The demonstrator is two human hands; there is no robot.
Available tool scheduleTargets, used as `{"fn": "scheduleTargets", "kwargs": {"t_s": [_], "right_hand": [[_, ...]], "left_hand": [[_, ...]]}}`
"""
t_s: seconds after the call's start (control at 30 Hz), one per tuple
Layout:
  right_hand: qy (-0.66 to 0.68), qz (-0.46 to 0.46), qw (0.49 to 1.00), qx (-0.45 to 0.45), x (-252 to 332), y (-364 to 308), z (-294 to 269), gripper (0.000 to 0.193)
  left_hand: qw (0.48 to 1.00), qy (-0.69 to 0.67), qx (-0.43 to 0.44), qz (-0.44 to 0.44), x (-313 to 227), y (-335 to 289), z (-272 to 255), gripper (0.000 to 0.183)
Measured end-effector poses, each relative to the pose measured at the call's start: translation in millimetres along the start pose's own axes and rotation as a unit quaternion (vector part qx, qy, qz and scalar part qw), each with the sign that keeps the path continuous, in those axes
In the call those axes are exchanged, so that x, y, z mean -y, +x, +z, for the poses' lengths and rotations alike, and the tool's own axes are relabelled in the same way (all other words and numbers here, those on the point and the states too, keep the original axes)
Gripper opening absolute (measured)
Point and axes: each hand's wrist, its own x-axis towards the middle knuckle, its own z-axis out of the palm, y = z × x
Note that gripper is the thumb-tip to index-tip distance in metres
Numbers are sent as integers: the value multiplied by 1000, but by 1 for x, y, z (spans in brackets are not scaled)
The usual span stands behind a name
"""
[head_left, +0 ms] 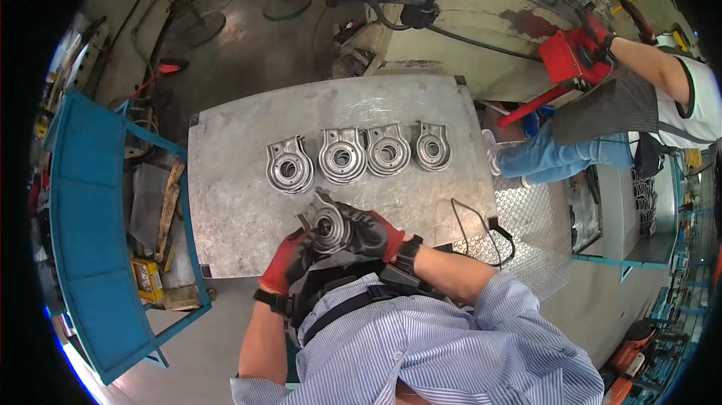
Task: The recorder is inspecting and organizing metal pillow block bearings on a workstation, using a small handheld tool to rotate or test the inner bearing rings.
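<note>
Between my two hands, over the near part of the metal table, is a small stack of stamped metal brackets point(326, 226), each with a round hole. My left hand point(292, 260), in a red and black glove, is closed on the stack's left side. Gloved the same way, my right hand point(370, 235) grips its right side; some fingertips are hidden behind the metal. Just beyond, several stacks of like brackets stand in a row: one at the left point(289, 168), a second stack point(343, 155), a third stack point(388, 151) and a fourth stack point(432, 148).
A bare metal table point(241, 232) spreads before me. A bent black wire frame point(481, 233) lies at its right edge. To the left stands a blue metal rack point(94, 232). At the right a co-worker point(602, 127) stands beside a red box point(568, 59) at a machine.
</note>
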Motion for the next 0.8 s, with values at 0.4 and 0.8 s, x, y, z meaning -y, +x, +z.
{"fn": "scheduleTargets", "kwargs": {"t_s": [0.4,0.8], "right_hand": [[-396,69,915,25,-14,33,-22,54],[-662,-310,602,-321,307,27,-120,52]], "left_hand": [[884,416,-199,80,31,52,-42,44],[848,494,-179,72,11,29,-10,36]]}}
